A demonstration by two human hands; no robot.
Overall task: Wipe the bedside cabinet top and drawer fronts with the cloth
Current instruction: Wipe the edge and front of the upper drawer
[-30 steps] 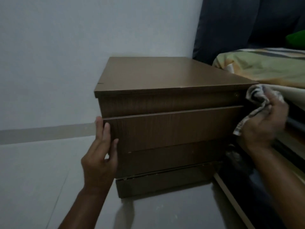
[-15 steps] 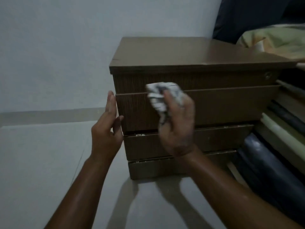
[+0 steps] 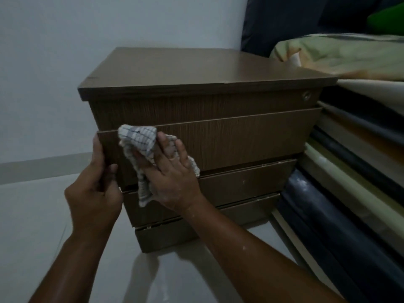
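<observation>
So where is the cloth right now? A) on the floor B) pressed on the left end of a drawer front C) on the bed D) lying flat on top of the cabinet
B: the right hand presses the checked cloth against the left end of the upper drawer front, while the left hand grips that drawer's left edge.

The right hand (image 3: pixel 172 178) presses the cloth (image 3: pixel 140 147) on the drawer front (image 3: pixel 240 141); at its nine o'clock, the left hand (image 3: pixel 94 193) grips the drawer's edge.
</observation>
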